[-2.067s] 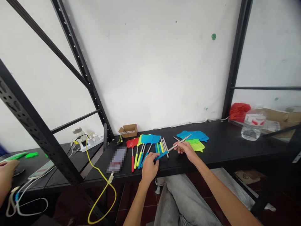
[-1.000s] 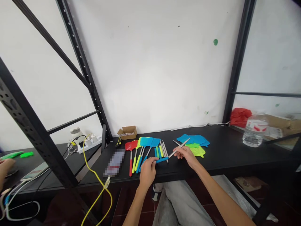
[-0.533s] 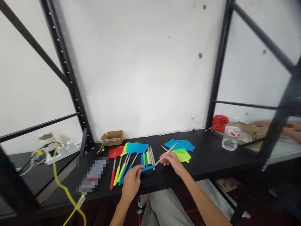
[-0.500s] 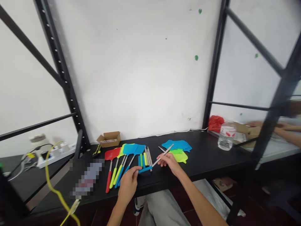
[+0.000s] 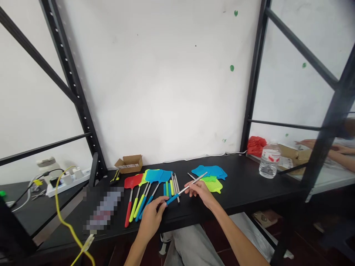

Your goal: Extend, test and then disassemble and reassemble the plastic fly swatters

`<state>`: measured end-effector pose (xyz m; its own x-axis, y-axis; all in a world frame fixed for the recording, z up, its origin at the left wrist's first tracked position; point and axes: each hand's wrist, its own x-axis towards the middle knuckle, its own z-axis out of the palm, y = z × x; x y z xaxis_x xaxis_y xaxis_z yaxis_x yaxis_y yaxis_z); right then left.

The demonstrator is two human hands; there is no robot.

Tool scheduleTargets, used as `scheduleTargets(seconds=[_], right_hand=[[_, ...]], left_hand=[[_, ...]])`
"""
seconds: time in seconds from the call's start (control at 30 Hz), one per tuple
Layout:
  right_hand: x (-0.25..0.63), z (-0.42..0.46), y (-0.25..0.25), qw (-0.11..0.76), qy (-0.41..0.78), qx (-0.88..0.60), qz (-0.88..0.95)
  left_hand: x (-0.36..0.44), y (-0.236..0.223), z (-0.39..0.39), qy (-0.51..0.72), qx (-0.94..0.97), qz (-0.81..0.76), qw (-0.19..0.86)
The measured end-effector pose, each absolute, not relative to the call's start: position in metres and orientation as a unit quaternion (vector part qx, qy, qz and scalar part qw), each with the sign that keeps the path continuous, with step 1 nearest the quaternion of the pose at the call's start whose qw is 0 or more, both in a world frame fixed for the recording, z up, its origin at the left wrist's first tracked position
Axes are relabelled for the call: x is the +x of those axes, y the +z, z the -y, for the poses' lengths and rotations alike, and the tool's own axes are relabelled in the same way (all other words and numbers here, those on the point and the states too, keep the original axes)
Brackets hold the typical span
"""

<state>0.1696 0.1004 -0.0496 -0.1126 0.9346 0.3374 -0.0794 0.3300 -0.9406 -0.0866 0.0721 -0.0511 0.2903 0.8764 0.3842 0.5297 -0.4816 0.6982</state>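
Note:
My left hand (image 5: 152, 214) is closed on the lower end of a blue swatter handle (image 5: 172, 200). My right hand (image 5: 202, 191) pinches a thin metal rod (image 5: 199, 177), whose lower end meets the handle's top, the two nearly in one line. How far the rod sits inside the handle cannot be made out. Behind them lie several loose handles (image 5: 168, 188) and loose metal rods (image 5: 176, 187). Beyond my right hand are blue swatter heads (image 5: 209, 171) and yellow-green swatter heads (image 5: 214, 185). Left of my hands, whole fly swatters (image 5: 133, 181) lie in a row.
A small open cardboard box (image 5: 129, 164), a yellow-black cutter (image 5: 115, 178) and a blurred-out phone (image 5: 105, 208) on a yellow cable (image 5: 65, 221) lie leftward. At right stand a water bottle (image 5: 269, 159) and a red bag (image 5: 256, 146). Another person's hands (image 5: 337, 147) show beyond the black post (image 5: 328, 107).
My view has swung to the right. The blue handle, earlier at an angle to the rod, has tilted up into line with it. Both hands keep their hold.

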Motion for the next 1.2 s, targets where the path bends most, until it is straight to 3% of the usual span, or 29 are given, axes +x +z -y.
scheduleTargets(seconds=[1.0, 1.2], right_hand=[[0.173, -0.097, -0.052, 0.515, 0.452, -0.367, 0.628], [0.171, -0.091, -0.045, 0.464, 0.451, -0.361, 0.672]], left_hand=[[-0.082, -0.043, -0.059, 0.366, 0.769, -0.470, 0.232], [-0.081, -0.046, -0.061, 0.364, 0.758, -0.489, 0.231]])
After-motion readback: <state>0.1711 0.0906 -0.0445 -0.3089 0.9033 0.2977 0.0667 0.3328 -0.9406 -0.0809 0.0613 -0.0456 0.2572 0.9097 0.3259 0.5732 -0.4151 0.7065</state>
